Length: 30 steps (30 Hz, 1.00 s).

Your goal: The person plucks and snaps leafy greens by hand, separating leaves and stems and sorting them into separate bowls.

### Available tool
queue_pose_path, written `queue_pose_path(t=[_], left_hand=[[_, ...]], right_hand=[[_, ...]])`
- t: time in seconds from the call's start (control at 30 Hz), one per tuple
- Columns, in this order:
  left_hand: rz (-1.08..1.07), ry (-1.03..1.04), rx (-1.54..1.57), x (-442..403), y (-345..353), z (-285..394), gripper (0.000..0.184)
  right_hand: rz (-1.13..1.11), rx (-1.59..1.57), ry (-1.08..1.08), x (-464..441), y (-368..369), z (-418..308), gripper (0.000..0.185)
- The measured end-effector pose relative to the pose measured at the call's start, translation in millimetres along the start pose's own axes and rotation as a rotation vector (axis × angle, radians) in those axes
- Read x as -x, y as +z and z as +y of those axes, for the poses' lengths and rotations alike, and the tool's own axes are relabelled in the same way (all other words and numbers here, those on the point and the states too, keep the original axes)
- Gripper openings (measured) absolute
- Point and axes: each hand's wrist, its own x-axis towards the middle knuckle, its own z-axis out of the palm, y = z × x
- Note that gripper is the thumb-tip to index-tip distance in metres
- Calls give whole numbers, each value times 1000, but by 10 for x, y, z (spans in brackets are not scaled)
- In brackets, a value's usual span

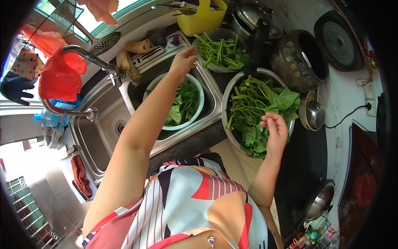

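Observation:
My left hand (183, 62) is raised over the back of the right sink basin, beside the clear bowl (200, 62) of green stems (222, 49). Its fingers are bent close together; whatever they may hold is hidden. Below my left forearm, a pale basin (200, 108) of leafy greens (185, 101) sits in the sink. My right hand (275, 129) is over the large metal bowl (226, 99) of long-stemmed greens (253, 97), at its right side. The thumb and fingers are pinched together by the leaves, and I cannot make out anything between them.
A faucet (112, 74) arches above the empty-looking left basin (108, 124). Yellow container (202, 20), pot (255, 20) and rice cooker (296, 62) stand at the back. A knife (67, 152) and brown cloth (81, 175) lie left. A small metal pan (315, 114) is right.

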Motion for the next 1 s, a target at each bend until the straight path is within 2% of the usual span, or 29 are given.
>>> queue_pose_path(t=[0.03, 0.07, 0.1, 0.17, 0.2, 0.23, 0.3, 0.37, 0.47, 0.57, 0.6, 0.7, 0.77, 0.83, 0.93, 0.97, 1.0], left_hand=[[-44, 19, -91, -9, 30, 3, 49], [-84, 100, -380, -73, 29, -27, 51], [-66, 136, -634, -26, 93, 61, 54], [9, 309, -867, 53, 179, 164, 51], [70, 321, -841, 95, 224, 189, 42], [63, 394, -831, 168, 270, 230, 40], [53, 534, -815, 383, 327, 296, 37], [-39, 555, -713, 600, 379, 297, 29], [-194, 518, -606, 891, 374, 257, 23], [-226, 477, -607, 1078, 295, 196, 22], [-227, 433, -606, 1116, 243, 173, 21], [-188, 389, -505, 1175, 69, 99, 20], [-168, 346, -494, 1240, 12, 179, 19], [-153, 323, -506, 1302, -5, 252, 20], [-172, 362, -460, 1364, 17, 310, 19], [-181, 364, -439, 1410, 7, 320, 19], [-178, 406, -458, 1419, -16, 321, 19]], right_hand=[[-5, 4, 9, -6, 15, 4, 14], [-13, 2, 3, -18, 6, 14, 14], [-1, 22, -14, -41, -27, 27, 14], [68, 108, -58, -144, -135, 143, 14], [75, 274, -74, -202, -182, 202, 14], [25, 533, -51, -242, -183, 149, 19], [-106, 991, -191, -291, -27, 54, 32], [-224, 1062, -313, -397, 104, 179, 43], [-231, 1330, -388, -566, 266, 388, 46], [-291, 1398, -284, -625, 321, 284, 42], [-291, 1387, -369, -621, 268, 255, 34], [-199, 1253, -192, -596, 80, 106, 28], [-191, 1047, -428, -695, -173, 202, 22], [-183, 1085, -249, -636, -23, 73, 20], [2, 951, -253, -367, 261, -598, 18], [17, 820, -342, -416, 159, -617, 18], [13, 766, -307, -462, 50, -670, 17]])
